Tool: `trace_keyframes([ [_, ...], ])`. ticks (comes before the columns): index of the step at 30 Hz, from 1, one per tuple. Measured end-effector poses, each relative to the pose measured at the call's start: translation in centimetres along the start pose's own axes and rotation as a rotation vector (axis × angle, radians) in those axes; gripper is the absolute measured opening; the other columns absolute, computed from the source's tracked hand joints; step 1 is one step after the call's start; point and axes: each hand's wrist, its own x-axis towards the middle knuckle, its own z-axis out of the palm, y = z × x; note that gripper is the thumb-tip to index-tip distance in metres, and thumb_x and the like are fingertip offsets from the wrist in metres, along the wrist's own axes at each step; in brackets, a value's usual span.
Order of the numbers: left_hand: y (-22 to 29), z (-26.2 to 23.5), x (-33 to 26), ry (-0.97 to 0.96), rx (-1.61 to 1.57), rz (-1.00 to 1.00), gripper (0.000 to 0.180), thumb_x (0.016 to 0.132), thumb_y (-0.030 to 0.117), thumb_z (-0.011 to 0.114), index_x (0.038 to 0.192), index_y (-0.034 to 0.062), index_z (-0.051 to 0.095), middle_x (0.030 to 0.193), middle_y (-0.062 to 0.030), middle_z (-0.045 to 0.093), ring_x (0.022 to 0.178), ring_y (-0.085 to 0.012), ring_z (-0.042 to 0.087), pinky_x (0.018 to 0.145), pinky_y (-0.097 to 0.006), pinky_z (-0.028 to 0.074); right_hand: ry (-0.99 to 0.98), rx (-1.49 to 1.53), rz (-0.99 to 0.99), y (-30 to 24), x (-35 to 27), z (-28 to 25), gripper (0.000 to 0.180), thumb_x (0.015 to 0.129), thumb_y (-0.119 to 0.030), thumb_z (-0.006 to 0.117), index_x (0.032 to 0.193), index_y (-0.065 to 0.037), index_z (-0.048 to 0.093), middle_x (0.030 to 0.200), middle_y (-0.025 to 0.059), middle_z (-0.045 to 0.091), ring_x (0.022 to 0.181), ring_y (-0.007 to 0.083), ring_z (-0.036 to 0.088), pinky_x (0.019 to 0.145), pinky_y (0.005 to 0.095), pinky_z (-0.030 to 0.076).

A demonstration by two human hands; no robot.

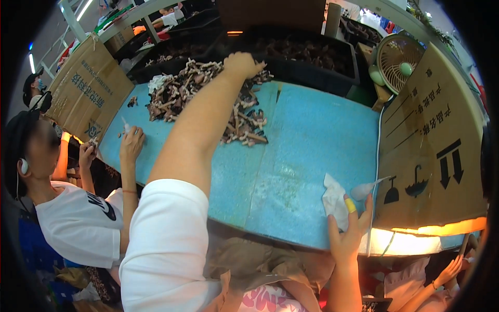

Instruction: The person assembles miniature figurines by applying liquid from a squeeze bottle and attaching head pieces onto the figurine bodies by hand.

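Note:
My left arm stretches across the blue tabletop [312,125] to the far side. There my left hand [241,65] is curled down at the back of a pile of small brown and pinkish figure-like pieces [182,91]. Its fingertips are hidden, so what they hold does not show. At the near right, my right hand [351,229] has its fingers spread, with yellow tape round one. Its fingertips reach a small translucent bottle [361,191] with a thin nozzle pointing right. A crumpled white tissue [334,200] lies between thumb and taped finger.
Black bins [312,54] of dark pieces line the far edge. Cardboard panels stand left [88,88] and right [431,140]. A green fan [397,62] sits at the back right. On the left, a co-worker's hand [132,143] holds another nozzle bottle [126,125].

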Motion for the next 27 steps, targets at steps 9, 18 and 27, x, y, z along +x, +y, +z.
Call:
trace_keyframes([
  [9,-1.0,2.1,1.1,-0.370,-0.064,0.099,0.069,0.063,0.061,0.063,0.116,0.0174,0.055,0.115,-0.0118,0.055,0.111,-0.0304,0.048,0.094,-0.043,0.034,-0.067,0.019,0.097,1.4,2.3,0.7,0.046,0.070,-0.015,0.064,0.114,-0.005,0.054,0.129,0.0249,0.032,0.116,0.0397,0.034,0.095,0.0444,0.027],
  [18,0.9,0.3,-10.5,-0.257,0.022,0.459,0.054,0.067,0.054,0.061,0.110,0.0214,0.059,0.116,-0.0069,0.051,0.115,-0.0278,0.038,0.090,-0.054,0.028,-0.049,0.079,0.084,1.4,1.9,0.9,0.045,0.070,-0.015,0.064,0.112,-0.003,0.054,0.123,0.0235,0.038,0.110,0.0373,0.039,0.093,0.0422,0.030],
  [27,2.4,0.6,-2.0,-0.178,-0.425,0.078,0.066,0.070,0.061,0.057,0.109,0.0082,0.058,0.102,-0.0150,0.060,0.106,-0.0301,0.050,0.094,-0.046,0.032,-0.015,0.132,0.103,1.2,1.9,0.9,0.039,0.072,-0.010,0.061,0.108,0.003,0.053,0.120,0.0224,0.039,0.108,0.0361,0.041,0.092,0.0417,0.032],
])
